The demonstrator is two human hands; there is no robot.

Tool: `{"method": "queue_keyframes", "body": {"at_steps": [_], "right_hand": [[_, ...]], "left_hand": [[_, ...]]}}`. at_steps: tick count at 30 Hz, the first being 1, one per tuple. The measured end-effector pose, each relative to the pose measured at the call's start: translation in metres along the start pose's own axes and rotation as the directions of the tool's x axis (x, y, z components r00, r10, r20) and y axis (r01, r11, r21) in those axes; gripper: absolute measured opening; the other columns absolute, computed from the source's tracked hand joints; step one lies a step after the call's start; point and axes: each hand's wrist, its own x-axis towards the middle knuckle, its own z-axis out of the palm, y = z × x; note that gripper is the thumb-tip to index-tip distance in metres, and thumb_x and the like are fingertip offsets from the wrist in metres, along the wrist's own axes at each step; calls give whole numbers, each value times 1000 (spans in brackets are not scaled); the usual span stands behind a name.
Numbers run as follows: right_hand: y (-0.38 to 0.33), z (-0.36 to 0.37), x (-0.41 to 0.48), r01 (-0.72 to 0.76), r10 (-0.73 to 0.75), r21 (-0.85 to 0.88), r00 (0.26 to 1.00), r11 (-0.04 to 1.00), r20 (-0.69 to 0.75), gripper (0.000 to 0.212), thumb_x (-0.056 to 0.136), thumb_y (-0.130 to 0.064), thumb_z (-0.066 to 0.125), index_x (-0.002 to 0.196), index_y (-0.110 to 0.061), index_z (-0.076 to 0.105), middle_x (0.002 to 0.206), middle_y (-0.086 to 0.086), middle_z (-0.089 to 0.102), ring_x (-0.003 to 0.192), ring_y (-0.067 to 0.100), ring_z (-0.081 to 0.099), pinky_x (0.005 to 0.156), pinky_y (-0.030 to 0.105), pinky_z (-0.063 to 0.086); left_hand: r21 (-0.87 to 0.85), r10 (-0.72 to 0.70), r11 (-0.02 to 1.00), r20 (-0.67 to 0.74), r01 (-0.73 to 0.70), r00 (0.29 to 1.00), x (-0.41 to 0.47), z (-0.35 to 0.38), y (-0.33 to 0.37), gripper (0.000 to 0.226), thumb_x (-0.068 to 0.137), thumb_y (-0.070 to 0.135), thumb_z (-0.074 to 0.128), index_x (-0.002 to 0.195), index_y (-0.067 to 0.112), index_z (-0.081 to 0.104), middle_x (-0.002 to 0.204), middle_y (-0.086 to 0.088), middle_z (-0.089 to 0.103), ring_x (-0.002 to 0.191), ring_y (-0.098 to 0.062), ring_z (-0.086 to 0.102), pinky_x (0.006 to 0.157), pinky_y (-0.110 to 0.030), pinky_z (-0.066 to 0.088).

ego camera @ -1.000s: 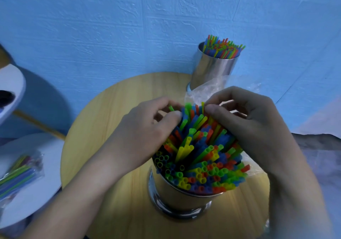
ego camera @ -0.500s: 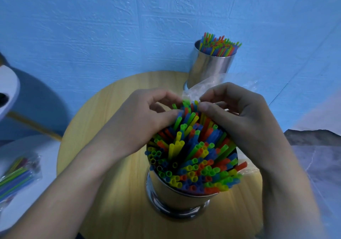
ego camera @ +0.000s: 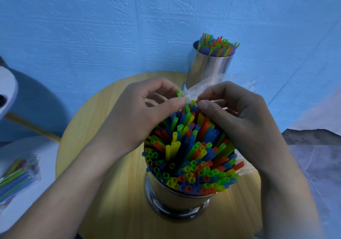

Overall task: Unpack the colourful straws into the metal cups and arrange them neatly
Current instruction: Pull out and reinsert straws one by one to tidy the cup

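A metal cup [ego camera: 177,200] stands near the front of the round wooden table [ego camera: 114,192], packed with colourful straws [ego camera: 190,155] that fan outward. My left hand [ego camera: 136,117] pinches a green straw [ego camera: 178,93] at the bunch's far side, thumb against fingers. My right hand [ego camera: 238,117] rests on the far right of the bunch, its thumb and fingertips closed on the straw tops. A second metal cup [ego camera: 208,69], also full of straws [ego camera: 217,45], stands at the table's far edge against the wall.
A crumpled clear plastic bag [ego camera: 206,87] lies between the two cups, behind my hands. A sealed packet of straws [ego camera: 16,179] lies on a white surface at the left. A blue textured wall [ego camera: 129,26] closes the back.
My left hand has lifted one green straw a little above the bunch. Both hands stay at the far side of the bunch; the camera has shifted slightly.
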Motion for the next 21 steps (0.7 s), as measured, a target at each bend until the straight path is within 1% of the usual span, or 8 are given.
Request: {"method": "queue_keyframes", "body": {"at_steps": [5,7,9,12,14,16,19,21], "right_hand": [[-2,1,0,9,-10,-10,999,1000,-47,8,97,-23,66,93,-23,72,92,-8,72,90,10,68,70,21,57],[-2,2,0,19,-20,-13,998,1000,-62,9,98,-22,65,92,-23,72,91,-9,72,89,8,68,69,16,54],[-3,2,0,29,-29,-9,997,1000,-71,10,98,-22,65,92,-23,72,91,-7,72,88,6,67,69,13,51],[-4,3,1,26,-25,6,997,1000,-67,9,99,-20,65,93,-22,72,93,-3,74,88,7,67,71,15,53],[-3,3,1,22,-21,16,998,1000,-57,9,99,-19,64,95,-21,72,94,-1,74,88,8,68,72,18,55],[-3,4,2,21,-20,13,999,1000,-45,9,100,-19,63,97,-20,72,95,-1,74,90,9,69,73,22,57],[-2,4,2,16,-16,2,999,1000,-37,10,100,-19,63,97,-20,72,95,-2,74,91,10,69,74,23,57],[-1,3,2,18,-18,-9,999,1000,-33,10,100,-20,63,96,-20,73,94,-4,74,91,9,68,72,21,57]], "left_hand": [[-30,-2,1000,-32,1,999,1,-2,1,5,88,31,74,85,31,70,90,13,77,88,-5,72,79,-26,56],[-90,-5,996,-50,0,999,1,-1,3,7,90,26,73,85,27,68,90,11,80,88,-4,74,79,-21,56],[-149,14,988,-98,-29,995,1,-1,6,8,88,27,72,86,23,66,88,11,80,86,-5,76,77,-19,56],[-244,19,968,-179,-63,984,3,-1,8,8,88,25,71,90,19,66,87,6,80,79,-15,77,63,-24,58],[-274,20,959,-201,-76,979,5,-1,8,5,90,20,70,94,19,69,87,4,80,75,-15,76,57,-24,56],[-283,18,956,-198,-75,980,5,-2,6,8,92,17,69,98,20,72,88,4,80,75,-14,75,58,-24,56],[-329,-7,943,-183,-55,983,7,-6,0,7,91,21,69,94,24,75,89,3,79,79,-15,74,64,-24,55],[-411,-41,909,-237,-62,971,10,-11,-2,9,93,20,70,90,27,76,88,3,78,78,-14,72,65,-24,54]]}}
